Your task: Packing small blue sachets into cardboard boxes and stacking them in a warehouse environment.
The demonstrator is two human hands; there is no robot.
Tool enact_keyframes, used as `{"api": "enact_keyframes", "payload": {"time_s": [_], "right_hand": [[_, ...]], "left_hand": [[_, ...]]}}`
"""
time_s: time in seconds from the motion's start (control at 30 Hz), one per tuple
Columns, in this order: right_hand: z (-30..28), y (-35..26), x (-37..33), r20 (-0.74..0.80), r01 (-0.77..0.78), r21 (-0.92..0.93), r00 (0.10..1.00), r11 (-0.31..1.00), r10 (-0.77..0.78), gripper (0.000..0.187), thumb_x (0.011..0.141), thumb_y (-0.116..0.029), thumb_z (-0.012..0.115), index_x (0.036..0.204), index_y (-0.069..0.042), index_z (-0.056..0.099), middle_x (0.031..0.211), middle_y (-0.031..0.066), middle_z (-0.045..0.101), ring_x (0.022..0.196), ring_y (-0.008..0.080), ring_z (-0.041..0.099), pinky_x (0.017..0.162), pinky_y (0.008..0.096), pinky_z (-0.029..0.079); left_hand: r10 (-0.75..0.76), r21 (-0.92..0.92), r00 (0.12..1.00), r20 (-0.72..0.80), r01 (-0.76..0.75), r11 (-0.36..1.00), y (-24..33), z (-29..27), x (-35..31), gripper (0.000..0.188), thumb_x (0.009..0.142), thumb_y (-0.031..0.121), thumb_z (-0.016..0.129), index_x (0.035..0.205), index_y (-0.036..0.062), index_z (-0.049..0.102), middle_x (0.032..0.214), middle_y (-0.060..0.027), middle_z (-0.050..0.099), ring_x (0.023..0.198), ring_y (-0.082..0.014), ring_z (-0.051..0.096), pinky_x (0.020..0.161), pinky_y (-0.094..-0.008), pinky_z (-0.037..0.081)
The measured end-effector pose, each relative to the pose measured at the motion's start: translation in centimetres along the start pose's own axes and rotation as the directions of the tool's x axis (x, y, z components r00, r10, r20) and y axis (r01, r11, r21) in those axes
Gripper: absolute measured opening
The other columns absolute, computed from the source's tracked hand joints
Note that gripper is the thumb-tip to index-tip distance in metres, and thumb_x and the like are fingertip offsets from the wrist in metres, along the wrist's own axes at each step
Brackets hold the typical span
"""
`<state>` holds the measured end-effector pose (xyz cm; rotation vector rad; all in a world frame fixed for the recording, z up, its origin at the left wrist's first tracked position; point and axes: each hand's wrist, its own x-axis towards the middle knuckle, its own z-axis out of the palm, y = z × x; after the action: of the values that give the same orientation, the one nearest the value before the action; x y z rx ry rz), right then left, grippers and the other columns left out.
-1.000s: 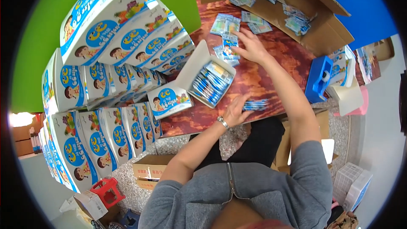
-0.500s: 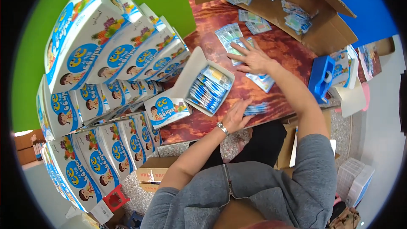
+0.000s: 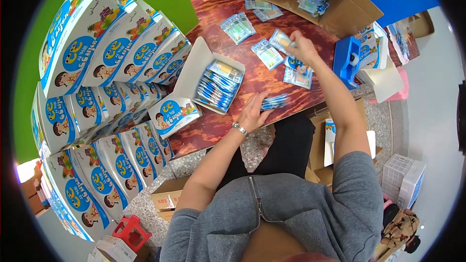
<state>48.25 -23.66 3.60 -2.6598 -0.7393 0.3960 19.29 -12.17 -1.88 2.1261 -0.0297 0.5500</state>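
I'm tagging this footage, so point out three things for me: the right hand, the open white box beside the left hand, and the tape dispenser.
Right hand (image 3: 303, 49): head view, back of the hand.
White box (image 3: 193, 72): head view, raised flap.
Tape dispenser (image 3: 341, 63): head view, blue body.

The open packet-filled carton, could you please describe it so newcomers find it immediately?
Find the red-brown table right of the tall carton stack. Beside the left hand sits the open white carton; unlike those stacked, it shows blue-and-white packets inside.
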Motion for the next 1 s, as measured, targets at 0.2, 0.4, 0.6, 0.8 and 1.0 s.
{"api": "enact_keyframes", "payload": {"time_s": [0.2, 0.4, 0.6, 0.8, 1.0], "right_hand": [[-3.2, 4.5, -2.8, 0.121, 0.217, 0.274, 0.959, 0.937, -0.258, 0.061, 0.082, -0.019, 0.075, 0.135, -0.005, 0.049, 0.114, 0.0199, 0.068, 0.108, 0.032, 0.066, 0.092, 0.0379, 0.05], [-1.9, 2.7, -2.0, 0.199, 0.144, -0.064, 0.971, 0.988, -0.128, 0.061, 0.083, -0.028, 0.074, 0.136, -0.008, 0.052, 0.119, 0.0216, 0.066, 0.109, 0.0328, 0.065, 0.092, 0.0415, 0.05], [-1.5, 4.7, -1.0, -0.188, 0.24, 0.205, 0.961, 0.949, -0.202, 0.047, 0.085, -0.033, 0.071, 0.124, -0.009, 0.06, 0.116, 0.0212, 0.066, 0.103, 0.0346, 0.066, 0.089, 0.0434, 0.052], [-0.9, 7.4, -4.3, 0.03, 0.035, -0.079, 0.999, 0.996, -0.033, 0.039, 0.075, -0.037, 0.079, 0.094, -0.005, 0.067, 0.094, 0.017, 0.071, 0.09, 0.0333, 0.068, 0.078, 0.0424, 0.053], [-1.1, 8.2, -3.1, 0.189, -0.088, 0.056, 0.979, 0.995, 0.076, 0.034, 0.072, -0.033, 0.082, 0.086, -0.005, 0.068, 0.091, 0.0158, 0.071, 0.087, 0.03, 0.069, 0.076, 0.0398, 0.054]], "left_hand": [[-0.013, 0.006, 1.0, -0.002, 0.013, 1.0, 0.1, 0.1, 0.1, 0.065, 0.076, 0.012, 0.082, 0.132, 0.0009, 0.051, 0.113, -0.0204, 0.064, 0.103, -0.0387, 0.064, 0.087, -0.0431, 0.053], [-0.037, -0.001, 0.999, -0.001, 0.037, 0.999, 0.0, 0.1, -0.2, 0.063, 0.077, 0.012, 0.081, 0.131, 0.0008, 0.051, 0.116, -0.0218, 0.063, 0.105, -0.0397, 0.063, 0.088, -0.0432, 0.053], [-0.059, -0.009, 0.997, -0.051, 0.059, 0.998, 0.8, -0.1, 0.3, 0.068, 0.074, 0.018, 0.083, 0.132, 0.0024, 0.05, 0.114, -0.0213, 0.065, 0.101, -0.0381, 0.066, 0.084, -0.0423, 0.055], [-0.292, 0.207, 0.954, -0.073, 0.301, 0.931, 2.1, -0.8, 1.6, 0.073, 0.072, 0.023, 0.084, 0.133, 0.0031, 0.048, 0.108, -0.0217, 0.065, 0.098, -0.0397, 0.062, 0.083, -0.0469, 0.051], [-0.294, 0.218, 0.953, -0.07, 0.302, 0.928, 1.7, -0.9, 2.1, 0.073, 0.069, 0.023, 0.085, 0.13, 0.0042, 0.049, 0.105, -0.0204, 0.065, 0.094, -0.0389, 0.06, 0.081, -0.047, 0.05]]}}
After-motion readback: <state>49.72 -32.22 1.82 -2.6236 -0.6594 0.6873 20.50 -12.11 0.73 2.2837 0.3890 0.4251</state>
